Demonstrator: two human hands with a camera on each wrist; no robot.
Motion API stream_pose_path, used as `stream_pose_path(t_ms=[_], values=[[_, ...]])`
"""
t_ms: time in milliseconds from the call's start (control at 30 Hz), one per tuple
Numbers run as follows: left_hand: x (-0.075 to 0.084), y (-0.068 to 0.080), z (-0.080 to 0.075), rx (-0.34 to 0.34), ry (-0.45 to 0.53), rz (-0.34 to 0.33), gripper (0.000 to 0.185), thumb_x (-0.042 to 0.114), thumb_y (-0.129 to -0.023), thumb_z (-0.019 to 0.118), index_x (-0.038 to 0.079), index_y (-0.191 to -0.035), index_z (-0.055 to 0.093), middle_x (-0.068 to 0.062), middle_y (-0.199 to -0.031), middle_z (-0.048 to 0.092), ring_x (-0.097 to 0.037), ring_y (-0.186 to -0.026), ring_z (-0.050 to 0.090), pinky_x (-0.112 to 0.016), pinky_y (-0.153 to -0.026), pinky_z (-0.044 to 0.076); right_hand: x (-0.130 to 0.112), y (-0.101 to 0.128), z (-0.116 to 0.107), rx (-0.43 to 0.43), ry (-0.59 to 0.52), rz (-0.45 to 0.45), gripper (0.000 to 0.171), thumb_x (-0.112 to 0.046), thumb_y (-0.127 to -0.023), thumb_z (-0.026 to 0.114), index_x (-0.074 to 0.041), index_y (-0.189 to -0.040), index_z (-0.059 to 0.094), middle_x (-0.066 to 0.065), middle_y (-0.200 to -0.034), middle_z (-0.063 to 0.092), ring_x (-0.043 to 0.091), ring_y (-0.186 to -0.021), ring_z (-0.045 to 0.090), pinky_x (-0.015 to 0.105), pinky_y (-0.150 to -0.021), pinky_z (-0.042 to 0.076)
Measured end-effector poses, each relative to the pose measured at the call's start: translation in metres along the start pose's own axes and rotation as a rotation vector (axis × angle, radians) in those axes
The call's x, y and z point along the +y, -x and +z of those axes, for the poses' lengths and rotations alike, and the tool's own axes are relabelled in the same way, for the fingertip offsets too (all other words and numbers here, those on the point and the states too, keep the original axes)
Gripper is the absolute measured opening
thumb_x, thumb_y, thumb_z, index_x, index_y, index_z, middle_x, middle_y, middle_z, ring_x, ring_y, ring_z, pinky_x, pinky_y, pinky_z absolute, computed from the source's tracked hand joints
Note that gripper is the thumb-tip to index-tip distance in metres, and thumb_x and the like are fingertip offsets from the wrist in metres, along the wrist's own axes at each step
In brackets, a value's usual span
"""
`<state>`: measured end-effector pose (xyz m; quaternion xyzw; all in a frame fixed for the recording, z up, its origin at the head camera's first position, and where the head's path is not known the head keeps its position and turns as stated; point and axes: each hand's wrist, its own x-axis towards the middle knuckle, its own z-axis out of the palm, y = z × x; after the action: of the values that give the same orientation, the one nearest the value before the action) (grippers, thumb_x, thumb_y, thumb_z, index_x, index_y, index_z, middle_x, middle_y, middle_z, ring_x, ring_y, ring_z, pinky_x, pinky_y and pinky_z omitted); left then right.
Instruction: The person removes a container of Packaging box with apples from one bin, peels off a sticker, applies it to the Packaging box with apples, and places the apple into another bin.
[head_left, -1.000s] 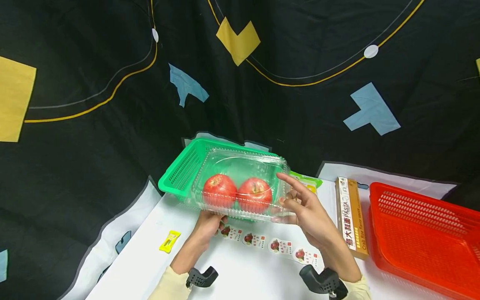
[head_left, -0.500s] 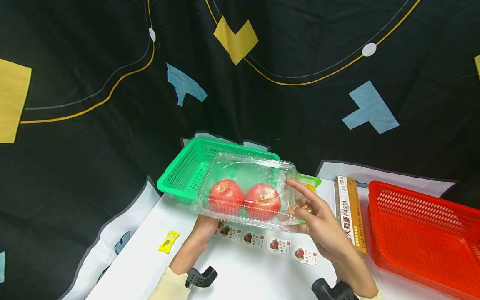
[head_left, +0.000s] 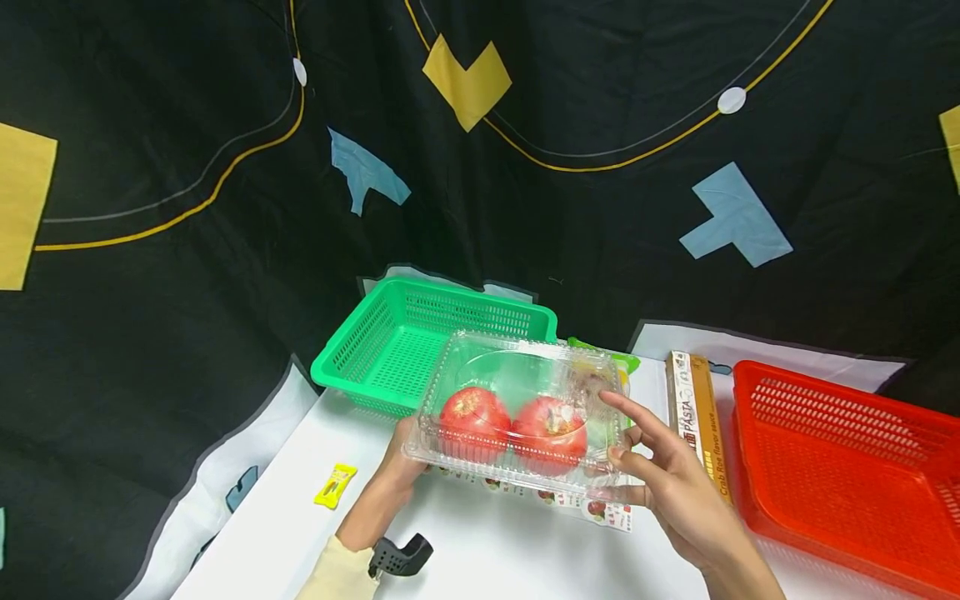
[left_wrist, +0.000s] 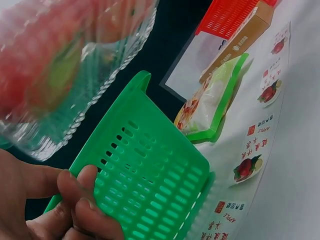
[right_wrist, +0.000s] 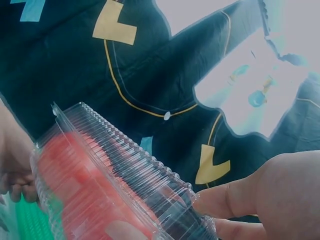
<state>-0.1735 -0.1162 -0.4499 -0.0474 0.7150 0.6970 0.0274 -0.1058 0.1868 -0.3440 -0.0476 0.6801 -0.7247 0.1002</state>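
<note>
Clamshell box [head_left: 521, 412], clear plastic with two red apples [head_left: 512, 425] inside, is being carried clear of the table, held between both hands just in front of the green basket [head_left: 390, 350]. We are gripping its left end with the left hand [head_left: 397, 471], fingers curled under the rim, while the right hand [head_left: 675, 492] is pressing straight, spread fingers against the right end; it is bracing, not clamping. We are judging that the box is flimsy and the apples are free to roll, so we are advising level carriage and even pressure from both ends. To the right of the right hand are lying the pasta box [head_left: 701, 425] and the red basket [head_left: 847, 458]. Beneath the hands, a strip of apple stickers [head_left: 600, 508] is lying on the white table [head_left: 487, 558].
</note>
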Motion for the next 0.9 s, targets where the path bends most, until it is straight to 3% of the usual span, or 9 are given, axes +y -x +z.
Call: stream_pose_path(t_ms=[133, 233, 367, 467, 667, 833, 900], values=[[-0.001, -0.001, 0.001, -0.007, 0.048, 0.011, 0.022, 0.020, -0.096, 0.057, 0.006, -0.079, 0.064, 0.000, -0.062, 0.055, -0.012, -0.059, 0.046, -0.026, -0.056, 0.039, 0.005, 0.009, -0.005, 0.006, -0.007, 0.012, 0.059, 0.002, -0.097, 0.052, -0.018, -0.150, 0.039, 0.022, -0.115, 0.035, 0.033, -0.108, 0.054, 0.048, -0.076, 0.056], [-0.001, -0.002, 0.002, -0.016, 0.062, 0.007, 0.027, 0.021, -0.095, 0.061, 0.005, -0.073, 0.065, -0.003, -0.062, 0.061, -0.013, -0.058, 0.052, -0.026, -0.056, 0.043, 0.007, 0.017, -0.007, 0.021, -0.013, 0.038, 0.059, 0.002, -0.097, 0.052, -0.020, -0.150, 0.039, 0.021, -0.115, 0.033, 0.033, -0.108, 0.055, 0.049, -0.078, 0.055], [0.000, -0.002, 0.004, -0.024, 0.056, -0.004, 0.029, 0.021, -0.097, 0.060, -0.003, -0.082, 0.069, -0.008, -0.065, 0.066, -0.014, -0.055, 0.060, -0.025, -0.051, 0.047, 0.011, 0.027, -0.008, 0.047, -0.016, 0.091, 0.060, 0.002, -0.097, 0.052, -0.022, -0.150, 0.039, 0.021, -0.116, 0.032, 0.036, -0.110, 0.054, 0.050, -0.080, 0.054], [0.000, -0.001, 0.004, -0.026, 0.023, -0.007, 0.031, 0.021, -0.098, 0.058, -0.007, -0.091, 0.069, -0.010, -0.071, 0.067, -0.017, -0.061, 0.063, -0.027, -0.055, 0.050, 0.014, 0.032, -0.011, 0.071, -0.001, 0.135, 0.061, 0.001, -0.097, 0.053, -0.025, -0.150, 0.039, 0.020, -0.118, 0.033, 0.036, -0.110, 0.052, 0.049, -0.080, 0.055], [0.000, -0.002, 0.002, -0.036, -0.017, -0.037, 0.034, 0.027, -0.100, 0.056, -0.003, -0.093, 0.071, -0.008, -0.073, 0.067, -0.017, -0.064, 0.061, -0.029, -0.057, 0.050, 0.024, 0.040, -0.023, 0.035, 0.033, 0.177, 0.064, -0.003, -0.097, 0.055, -0.028, -0.153, 0.035, 0.020, -0.118, 0.034, 0.032, -0.111, 0.050, 0.049, -0.081, 0.054], [0.001, -0.004, 0.002, -0.023, -0.025, -0.066, 0.034, 0.025, -0.099, 0.057, 0.001, -0.077, 0.067, -0.002, -0.062, 0.057, -0.012, -0.053, 0.050, -0.024, -0.047, 0.042, 0.034, 0.048, -0.032, -0.058, 0.054, 0.131, 0.065, -0.004, -0.098, 0.055, -0.028, -0.154, 0.032, 0.019, -0.114, 0.032, 0.031, -0.105, 0.058, 0.047, -0.080, 0.054], [0.002, -0.004, 0.003, -0.010, -0.032, -0.062, 0.035, 0.024, -0.099, 0.059, 0.004, -0.071, 0.064, -0.001, -0.060, 0.052, -0.011, -0.052, 0.046, -0.023, -0.046, 0.038, 0.038, 0.051, -0.034, -0.061, 0.068, 0.137, 0.065, -0.006, -0.098, 0.057, -0.036, -0.152, 0.035, 0.018, -0.113, 0.033, 0.031, -0.101, 0.061, 0.045, -0.080, 0.055]])
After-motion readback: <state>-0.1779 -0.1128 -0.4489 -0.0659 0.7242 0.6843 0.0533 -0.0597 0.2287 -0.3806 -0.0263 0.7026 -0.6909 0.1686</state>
